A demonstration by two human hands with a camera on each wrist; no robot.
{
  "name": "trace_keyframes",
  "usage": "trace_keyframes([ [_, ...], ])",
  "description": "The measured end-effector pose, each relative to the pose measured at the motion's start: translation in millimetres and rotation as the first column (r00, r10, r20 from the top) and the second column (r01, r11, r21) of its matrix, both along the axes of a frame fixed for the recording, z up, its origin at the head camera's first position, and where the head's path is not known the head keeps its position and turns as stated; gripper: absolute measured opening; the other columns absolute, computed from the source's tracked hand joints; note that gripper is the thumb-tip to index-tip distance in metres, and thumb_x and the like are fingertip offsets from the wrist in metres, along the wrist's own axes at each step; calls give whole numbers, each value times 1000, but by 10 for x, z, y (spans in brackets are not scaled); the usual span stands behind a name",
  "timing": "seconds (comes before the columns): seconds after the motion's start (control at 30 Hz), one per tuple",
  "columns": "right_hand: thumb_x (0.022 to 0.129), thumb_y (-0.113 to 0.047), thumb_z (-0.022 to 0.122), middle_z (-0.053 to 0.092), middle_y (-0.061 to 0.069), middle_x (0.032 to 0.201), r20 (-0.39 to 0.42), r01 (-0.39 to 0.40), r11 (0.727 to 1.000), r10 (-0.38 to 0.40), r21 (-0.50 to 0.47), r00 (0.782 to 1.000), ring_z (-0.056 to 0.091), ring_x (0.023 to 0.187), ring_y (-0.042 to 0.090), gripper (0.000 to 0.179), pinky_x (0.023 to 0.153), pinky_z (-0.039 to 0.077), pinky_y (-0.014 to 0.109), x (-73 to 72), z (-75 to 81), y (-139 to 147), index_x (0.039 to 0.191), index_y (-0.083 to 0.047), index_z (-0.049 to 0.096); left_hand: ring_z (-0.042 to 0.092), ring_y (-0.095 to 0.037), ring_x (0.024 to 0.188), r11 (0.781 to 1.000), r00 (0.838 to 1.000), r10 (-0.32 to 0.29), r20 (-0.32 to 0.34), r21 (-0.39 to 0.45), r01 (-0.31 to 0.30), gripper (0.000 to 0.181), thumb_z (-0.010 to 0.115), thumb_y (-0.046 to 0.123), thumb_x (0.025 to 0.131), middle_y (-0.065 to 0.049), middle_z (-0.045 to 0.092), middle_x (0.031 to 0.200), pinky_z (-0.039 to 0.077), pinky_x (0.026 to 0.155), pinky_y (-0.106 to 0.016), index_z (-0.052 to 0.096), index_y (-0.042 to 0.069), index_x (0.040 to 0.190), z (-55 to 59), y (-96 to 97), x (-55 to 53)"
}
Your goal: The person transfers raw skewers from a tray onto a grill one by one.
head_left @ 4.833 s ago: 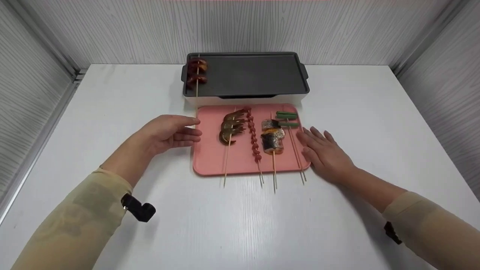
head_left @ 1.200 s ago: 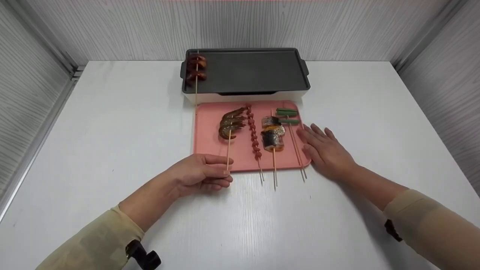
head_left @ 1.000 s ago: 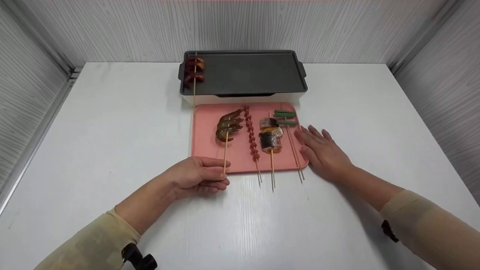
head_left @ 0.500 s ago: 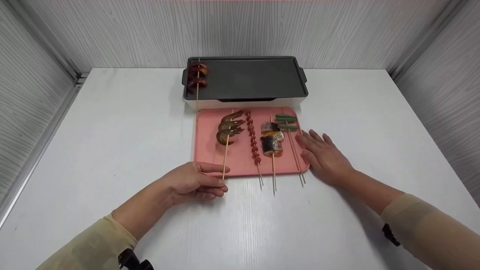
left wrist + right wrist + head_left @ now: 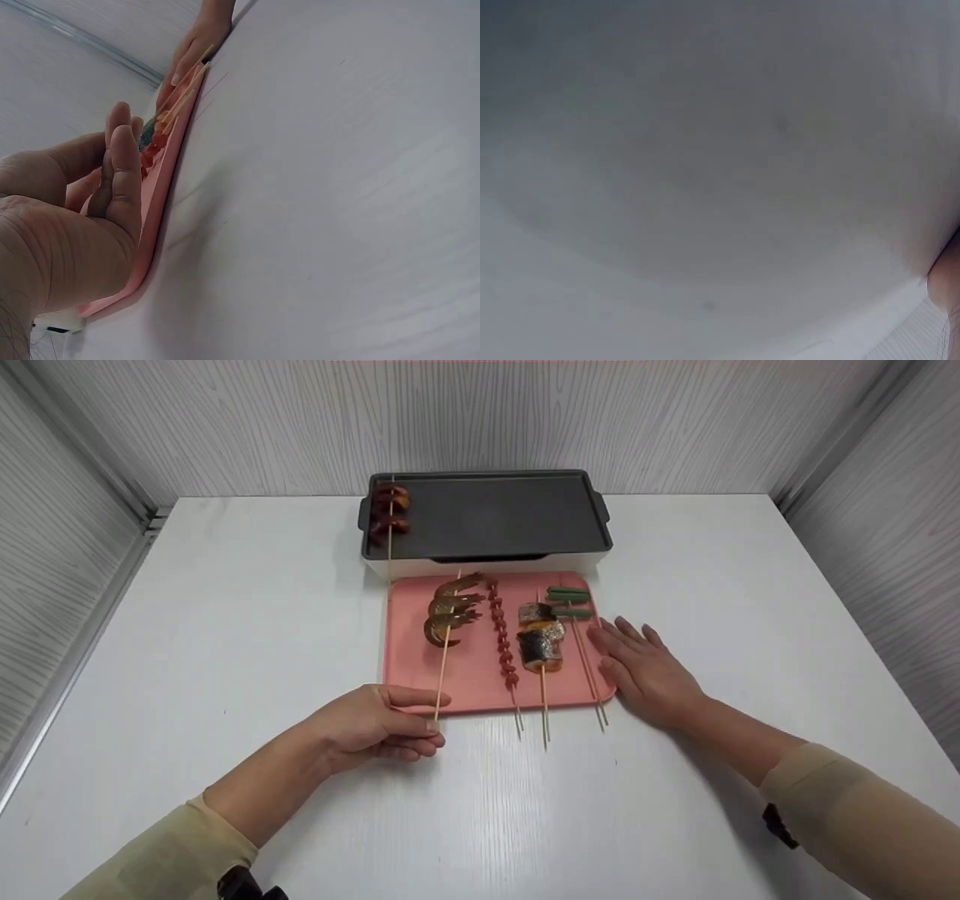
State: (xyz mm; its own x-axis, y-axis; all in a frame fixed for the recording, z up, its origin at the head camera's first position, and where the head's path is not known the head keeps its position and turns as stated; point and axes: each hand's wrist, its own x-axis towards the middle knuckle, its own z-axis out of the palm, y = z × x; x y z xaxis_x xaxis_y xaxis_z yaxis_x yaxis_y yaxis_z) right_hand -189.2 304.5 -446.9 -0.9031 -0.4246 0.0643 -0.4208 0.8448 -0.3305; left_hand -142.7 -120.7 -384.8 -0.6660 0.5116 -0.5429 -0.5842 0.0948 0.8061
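Note:
My left hand pinches the lower stick of a shrimp skewer between thumb and fingers, at the front edge of the pink tray. The skewer leans slightly, its shrimp over the left part of the tray. My right hand lies flat with straight fingers, fingertips at the tray's right edge. In the left wrist view, the left fingers hide the pinched stick. The right wrist view shows mostly white table, with a bit of skin at its right edge.
Also on the tray are a skewer of small red pieces, a fish skewer and a green vegetable skewer, sticks overhanging the front. Behind stands a black griddle with a reddish-brown skewer along its left side.
My left hand has gone from the tray's left side to the shrimp skewer's stick and grips it. The skewer has since shifted a little left and tilted. The right hand stays put.

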Motion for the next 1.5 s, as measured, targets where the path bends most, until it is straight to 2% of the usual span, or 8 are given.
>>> trace_keyframes([
  [0.4, 116, -37, 39, 37, 7, 169, -28, -11, 1000, 11, -8, 1000, 24, 160, 35, 56, 129, 11, 60, -2, -7, 15, 166, -12, 37, 78, -15, 81, 1000, 998, -18, -55, -25, 17, 59, 75, 3, 98, -15, 80, 99, 65, 77, -30, 53, -1, 153, 165, -95, -1],
  [0.67, 115, -39, 39, 37, 6, 169, -19, -7, 1000, 7, -8, 1000, 23, 160, 34, 57, 130, 11, 59, 6, -26, 2, 166, -12, 38, 78, -15, 81, 999, 994, -3, -109, -45, -2, 58, 73, 2, 99, -14, 80, 99, 64, 79, -28, 54, 2, 154, 329, -102, -100],
  [0.8, 115, -38, 39, 36, 6, 170, -16, -8, 1000, 8, -1, 1000, 23, 160, 34, 57, 130, 10, 59, 5, -25, 6, 166, -12, 37, 78, -15, 81, 999, 991, 18, -135, -30, -22, 54, 70, 1, 101, -12, 80, 97, 64, 80, -28, 55, 3, 153, 413, -66, -200],
  [1.0, 115, -37, 39, 35, 6, 170, -11, -14, 1000, 14, 9, 1000, 23, 160, 34, 57, 130, 10, 59, 5, -13, 10, 166, -12, 36, 77, -13, 78, 998, 985, 62, -161, -17, -66, 51, 67, 0, 103, -8, 80, 92, 64, 76, -26, 57, 5, 152, 493, 4, -412],
  [1.27, 116, -38, 39, 36, 5, 170, -15, -3, 1000, 3, 6, 1000, 23, 160, 33, 57, 130, 10, 59, 7, -24, 18, 166, -13, 36, 77, -12, 76, 991, 977, 131, -167, -12, -135, 48, 66, 1, 104, -6, 79, 87, 63, 73, -24, 58, 5, 151, 556, 98, -722],
  [1.5, 115, -40, 39, 36, 4, 170, -4, 0, 1000, 0, 6, 1000, 22, 161, 31, 57, 130, 10, 58, 8, -7, 15, 166, -14, 36, 76, -14, 74, 983, 971, 180, -159, -9, -183, 42, 67, 1, 103, -7, 78, 85, 63, 71, -24, 61, 2, 145, 576, 200, -944],
])
